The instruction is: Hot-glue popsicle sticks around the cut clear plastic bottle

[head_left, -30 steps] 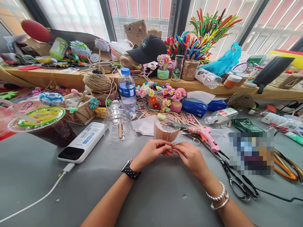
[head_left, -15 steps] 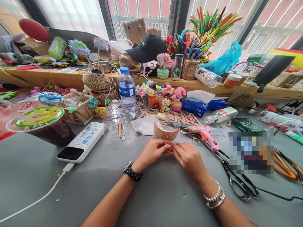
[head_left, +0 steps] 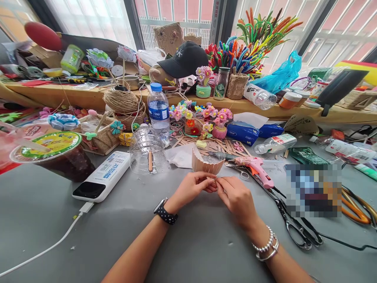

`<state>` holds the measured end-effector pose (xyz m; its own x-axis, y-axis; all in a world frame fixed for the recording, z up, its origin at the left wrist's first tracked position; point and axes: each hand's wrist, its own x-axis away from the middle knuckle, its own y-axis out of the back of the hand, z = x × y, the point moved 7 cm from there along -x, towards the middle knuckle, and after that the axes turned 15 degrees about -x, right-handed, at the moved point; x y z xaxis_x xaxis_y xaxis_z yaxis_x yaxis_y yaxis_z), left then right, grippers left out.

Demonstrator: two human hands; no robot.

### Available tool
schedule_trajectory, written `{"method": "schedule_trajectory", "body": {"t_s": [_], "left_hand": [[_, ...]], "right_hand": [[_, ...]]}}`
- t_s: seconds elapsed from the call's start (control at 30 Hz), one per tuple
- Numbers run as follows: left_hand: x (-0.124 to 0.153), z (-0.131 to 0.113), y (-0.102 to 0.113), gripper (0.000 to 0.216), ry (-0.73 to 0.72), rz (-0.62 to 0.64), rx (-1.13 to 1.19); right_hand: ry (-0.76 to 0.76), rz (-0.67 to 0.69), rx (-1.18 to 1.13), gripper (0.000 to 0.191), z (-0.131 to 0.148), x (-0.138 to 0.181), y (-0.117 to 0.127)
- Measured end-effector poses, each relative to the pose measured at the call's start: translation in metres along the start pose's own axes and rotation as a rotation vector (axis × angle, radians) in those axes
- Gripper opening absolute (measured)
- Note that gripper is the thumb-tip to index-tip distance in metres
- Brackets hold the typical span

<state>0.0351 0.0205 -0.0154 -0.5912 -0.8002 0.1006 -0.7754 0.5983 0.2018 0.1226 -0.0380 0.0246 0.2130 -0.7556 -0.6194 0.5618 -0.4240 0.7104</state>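
My left hand (head_left: 196, 188) and my right hand (head_left: 234, 194) meet over the grey table, fingertips pinched together. Whatever sits between them is too small or hidden to make out. Just beyond my fingers stands a cup-shaped piece (head_left: 206, 162) of clear plastic, its outside lined with wooden craft sticks; my hands cover its lower front edge. A pink hot glue gun (head_left: 255, 169) lies to its right, near small scissors (head_left: 244, 173). To the left, a cut clear plastic bottle (head_left: 141, 157) has a single wooden stick (head_left: 150, 161) at it.
Left are a white power bank (head_left: 103, 179) with a cable and a lidded drink cup (head_left: 55, 161). Black-handled scissors (head_left: 297, 234) and a cord lie right. Behind stand a water bottle (head_left: 159, 112), loose craft sticks (head_left: 191, 140), fluffy flowers (head_left: 222, 116) and tissue packs (head_left: 243, 133).
My hands stay together in front of the stick-lined cup, with the fingers shifting slightly. The whole view has moved a little; nothing else visibly differs.
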Motion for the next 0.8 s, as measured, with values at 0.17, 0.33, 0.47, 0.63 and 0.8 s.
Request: {"method": "schedule_trajectory", "body": {"t_s": [0.17, 0.33, 0.47, 0.63, 0.8], "left_hand": [[0.000, 0.001, 0.001, 0.040, 0.027, -0.014, 0.003], [-0.003, 0.008, 0.002, 0.039, 0.028, -0.050, -0.101], [-0.001, 0.003, 0.004, 0.036, -0.041, -0.106, -0.236], [0.004, -0.008, 0.003, 0.035, -0.133, -0.161, -0.432], [0.006, -0.015, -0.001, 0.035, -0.188, -0.164, -0.542]], "right_hand": [[0.095, 0.003, 0.061, 0.018, 0.004, -0.003, 0.008], [0.094, 0.014, 0.049, 0.018, 0.003, -0.002, 0.008], [0.033, 0.036, -0.055, 0.019, -0.002, -0.001, 0.003], [-0.026, 0.037, -0.104, 0.020, -0.007, 0.000, 0.001], [-0.029, 0.030, -0.107, 0.019, -0.008, 0.001, 0.000]]}}
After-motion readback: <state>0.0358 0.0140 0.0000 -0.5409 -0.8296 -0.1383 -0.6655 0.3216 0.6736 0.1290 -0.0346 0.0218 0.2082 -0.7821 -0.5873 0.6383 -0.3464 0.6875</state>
